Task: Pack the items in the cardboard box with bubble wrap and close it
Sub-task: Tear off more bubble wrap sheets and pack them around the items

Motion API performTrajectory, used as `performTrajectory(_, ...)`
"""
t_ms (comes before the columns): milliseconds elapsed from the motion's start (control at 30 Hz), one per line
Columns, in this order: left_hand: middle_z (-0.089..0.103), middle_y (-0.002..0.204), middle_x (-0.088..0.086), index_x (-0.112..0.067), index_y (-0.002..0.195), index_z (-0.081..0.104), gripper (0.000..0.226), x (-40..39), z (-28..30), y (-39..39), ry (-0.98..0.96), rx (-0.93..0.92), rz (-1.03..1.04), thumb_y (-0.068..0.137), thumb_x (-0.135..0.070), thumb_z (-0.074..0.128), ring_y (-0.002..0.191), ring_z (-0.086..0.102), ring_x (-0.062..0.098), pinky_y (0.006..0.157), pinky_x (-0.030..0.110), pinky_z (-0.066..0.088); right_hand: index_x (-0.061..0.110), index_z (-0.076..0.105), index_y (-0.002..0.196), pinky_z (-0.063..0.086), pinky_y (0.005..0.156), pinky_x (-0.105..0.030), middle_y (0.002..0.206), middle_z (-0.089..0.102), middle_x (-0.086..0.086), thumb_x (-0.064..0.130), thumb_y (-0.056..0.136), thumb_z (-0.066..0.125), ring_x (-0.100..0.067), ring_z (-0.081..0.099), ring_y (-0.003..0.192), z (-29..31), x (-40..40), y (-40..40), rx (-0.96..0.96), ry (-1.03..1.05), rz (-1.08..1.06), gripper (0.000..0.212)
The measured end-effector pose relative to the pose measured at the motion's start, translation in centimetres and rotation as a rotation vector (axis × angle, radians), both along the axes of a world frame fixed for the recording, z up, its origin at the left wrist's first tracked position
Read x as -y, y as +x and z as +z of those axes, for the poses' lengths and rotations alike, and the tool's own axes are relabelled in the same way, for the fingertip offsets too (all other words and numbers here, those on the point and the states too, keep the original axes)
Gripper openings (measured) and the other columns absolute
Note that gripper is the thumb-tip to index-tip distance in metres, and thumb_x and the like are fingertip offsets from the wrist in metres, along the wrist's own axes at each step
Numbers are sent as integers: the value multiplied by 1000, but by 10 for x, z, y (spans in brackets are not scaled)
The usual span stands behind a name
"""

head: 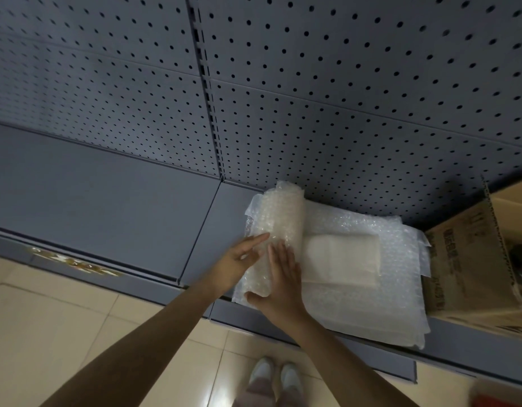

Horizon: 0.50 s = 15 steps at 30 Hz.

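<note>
Both forearms are bare, with no sleeves, watch or rings showing on the left hand or right hand, and at the bottom centre are white shoes below pale greyish trouser legs.

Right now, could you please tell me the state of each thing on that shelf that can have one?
Bubble wrap roll: partly rolled up, lying on the flat sheets.
Bubble wrap sheets: spread flat in a stack on the shelf.
Flat white item: lying on the sheets, uncovered.
Cardboard box: open, flap up, something dark inside.
Left hand: open, fingers on the roll.
Right hand: flat, pressing on the roll.
</note>
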<state>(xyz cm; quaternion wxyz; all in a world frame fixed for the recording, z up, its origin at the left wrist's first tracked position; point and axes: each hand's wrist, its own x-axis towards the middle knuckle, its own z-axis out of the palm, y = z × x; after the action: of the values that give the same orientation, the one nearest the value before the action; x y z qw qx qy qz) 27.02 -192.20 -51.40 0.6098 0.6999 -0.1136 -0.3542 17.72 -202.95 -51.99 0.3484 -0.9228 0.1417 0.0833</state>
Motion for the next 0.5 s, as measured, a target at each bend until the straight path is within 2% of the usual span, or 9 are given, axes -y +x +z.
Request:
performTrajectory(100,53,126,-9,-40,120,50,45,-1,-12,1,32,23,7,96,-2,47,119,48,3,114,33,32,24,-7,151,-13,117,-36,157,-22,7,55,70,64,-12,-27,141,-4,3,0,-11,20,21,112)
performTrajectory(200,53,129,-9,-41,117,55,41,1,-15,3,42,13,16,96,-7,50,126,46,8,115,35,31,26,-6,151,-15,115,-33,155,-22,10,73,59,42,-9,-28,139,-4,8,0,5,56,36,114)
performTrajectory(300,52,137,-1,-40,119,57,39,1,-14,3,13,-20,23,96,-9,51,132,44,15,115,40,32,21,18,150,-6,117,-29,156,-10,10,84,60,42,-8,-16,144,-4,10,-3,84,217,-24,113)
performTrajectory(333,51,139,1,-40,119,57,39,1,-15,2,4,-31,29,96,-9,51,133,44,17,114,41,33,19,32,146,2,118,-28,158,0,7,80,66,45,-10,-6,147,-4,10,-6,133,285,-96,101)
performTrajectory(400,50,140,3,-39,120,56,39,2,-13,1,11,-41,41,96,-9,51,133,44,20,112,36,37,14,55,131,23,116,-31,154,28,-3,55,77,51,-17,22,143,-3,8,-11,261,325,-293,67)
performTrajectory(433,50,141,2,-39,121,55,39,3,-12,1,19,-43,44,96,-9,51,133,45,20,108,29,40,10,60,123,32,112,-35,145,41,-8,46,78,50,-21,35,136,-4,7,-13,314,293,-401,59)
performTrajectory(500,48,142,-1,-37,124,52,39,5,-9,-2,35,-56,49,96,-10,51,131,46,19,93,15,45,6,60,119,43,102,-40,129,52,-12,45,72,51,-26,47,120,-3,3,-15,310,287,-600,61)
